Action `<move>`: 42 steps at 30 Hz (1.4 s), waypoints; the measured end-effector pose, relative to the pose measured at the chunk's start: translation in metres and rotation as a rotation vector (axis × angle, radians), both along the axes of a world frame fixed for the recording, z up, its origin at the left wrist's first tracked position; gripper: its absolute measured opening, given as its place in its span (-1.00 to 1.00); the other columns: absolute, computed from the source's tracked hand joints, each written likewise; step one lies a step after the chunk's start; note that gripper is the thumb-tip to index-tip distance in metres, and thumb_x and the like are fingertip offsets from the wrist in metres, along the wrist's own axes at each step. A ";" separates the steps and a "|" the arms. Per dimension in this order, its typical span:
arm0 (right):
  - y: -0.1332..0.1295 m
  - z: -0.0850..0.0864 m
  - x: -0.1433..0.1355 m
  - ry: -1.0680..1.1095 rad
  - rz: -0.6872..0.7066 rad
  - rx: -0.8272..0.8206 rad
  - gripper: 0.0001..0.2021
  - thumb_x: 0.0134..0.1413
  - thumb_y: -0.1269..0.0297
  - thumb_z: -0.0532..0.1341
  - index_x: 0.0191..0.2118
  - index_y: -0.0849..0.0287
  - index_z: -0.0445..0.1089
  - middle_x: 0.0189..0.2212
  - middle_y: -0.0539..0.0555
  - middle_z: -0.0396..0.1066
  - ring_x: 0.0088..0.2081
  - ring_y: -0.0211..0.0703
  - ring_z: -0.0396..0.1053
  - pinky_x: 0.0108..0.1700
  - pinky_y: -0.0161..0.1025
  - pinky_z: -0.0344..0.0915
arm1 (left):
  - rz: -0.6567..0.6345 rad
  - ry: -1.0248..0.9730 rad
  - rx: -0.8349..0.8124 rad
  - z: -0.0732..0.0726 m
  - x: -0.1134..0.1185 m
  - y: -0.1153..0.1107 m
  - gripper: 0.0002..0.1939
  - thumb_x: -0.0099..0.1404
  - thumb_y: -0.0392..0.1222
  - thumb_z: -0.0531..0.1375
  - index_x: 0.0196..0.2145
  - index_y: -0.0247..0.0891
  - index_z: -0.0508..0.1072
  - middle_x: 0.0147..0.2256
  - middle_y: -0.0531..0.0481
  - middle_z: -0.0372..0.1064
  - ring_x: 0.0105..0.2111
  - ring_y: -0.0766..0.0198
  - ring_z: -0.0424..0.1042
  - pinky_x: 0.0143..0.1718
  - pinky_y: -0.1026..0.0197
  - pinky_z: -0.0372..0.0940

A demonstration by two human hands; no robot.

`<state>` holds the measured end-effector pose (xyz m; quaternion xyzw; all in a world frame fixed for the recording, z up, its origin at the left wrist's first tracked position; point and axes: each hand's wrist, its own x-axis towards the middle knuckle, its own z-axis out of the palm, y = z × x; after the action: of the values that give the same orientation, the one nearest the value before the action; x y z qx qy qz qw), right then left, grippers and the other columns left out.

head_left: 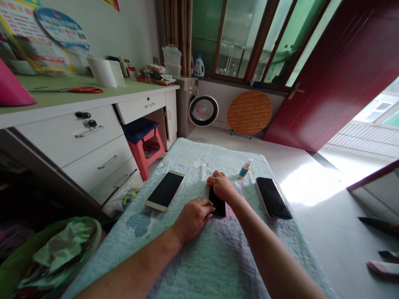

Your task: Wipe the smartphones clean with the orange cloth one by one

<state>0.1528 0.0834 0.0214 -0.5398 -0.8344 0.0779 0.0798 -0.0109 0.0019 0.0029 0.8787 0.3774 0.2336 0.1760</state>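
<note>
A small black phone [219, 206] lies on the light blue quilted cloth [199, 265] between my hands. My left hand [195, 216] rests at its left edge, fingers together and touching it. Over the phone's upper end is my right hand [220, 185], fingers curled and closed; an orange bit [209, 182] shows at its fingertips, too small to make out. To the left lies a gold phone [166, 190] with a dark screen. A black phone [273, 197] lies on the right. Beyond my right hand stands a small spray bottle [245, 169].
A white desk [93, 141] runs along the left, with a pink stool [147, 155] under it. A green waste bin [96, 228] sits at the lower left. Farther back are a washing machine [186, 99] with its door open, a round wooden board [249, 112] and a red door [327, 74].
</note>
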 end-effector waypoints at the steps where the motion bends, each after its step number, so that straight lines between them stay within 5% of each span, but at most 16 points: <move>1: -0.001 0.001 -0.001 -0.005 0.017 -0.005 -0.74 0.16 0.45 0.07 -0.24 0.11 0.50 -0.22 0.13 0.31 -0.18 -0.12 0.21 -0.14 -0.28 0.12 | 0.004 0.000 0.003 0.000 0.000 0.000 -0.78 0.29 -0.30 0.17 -0.12 -0.20 0.51 -0.13 -0.01 0.45 -0.13 0.16 0.40 -0.06 0.15 0.29; 23: -0.040 0.002 -0.001 0.115 0.254 -0.127 -0.94 -0.02 0.43 0.27 -0.47 0.20 0.46 -0.35 0.04 0.30 -0.26 -0.21 0.15 -0.27 -0.32 0.05 | 0.029 0.101 0.078 0.003 0.004 -0.004 -0.81 0.30 -0.28 0.13 -0.17 -0.13 0.49 -0.22 0.00 0.44 -0.24 0.16 0.40 -0.24 0.16 0.24; 42: 0.010 -0.011 -0.002 0.070 -0.118 0.056 -0.73 0.23 0.38 0.03 -0.24 0.17 0.51 -0.28 0.15 0.34 -0.21 -0.13 0.25 -0.07 -0.26 0.12 | 0.026 0.012 0.049 0.003 0.004 -0.002 -0.81 0.31 -0.24 0.19 -0.13 -0.16 0.51 -0.17 -0.02 0.47 -0.16 0.11 0.34 -0.09 0.04 0.22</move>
<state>0.1504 0.0930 0.0100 -0.5823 -0.7998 0.0686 0.1283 -0.0065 -0.0005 0.0061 0.8791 0.3840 0.2400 0.1489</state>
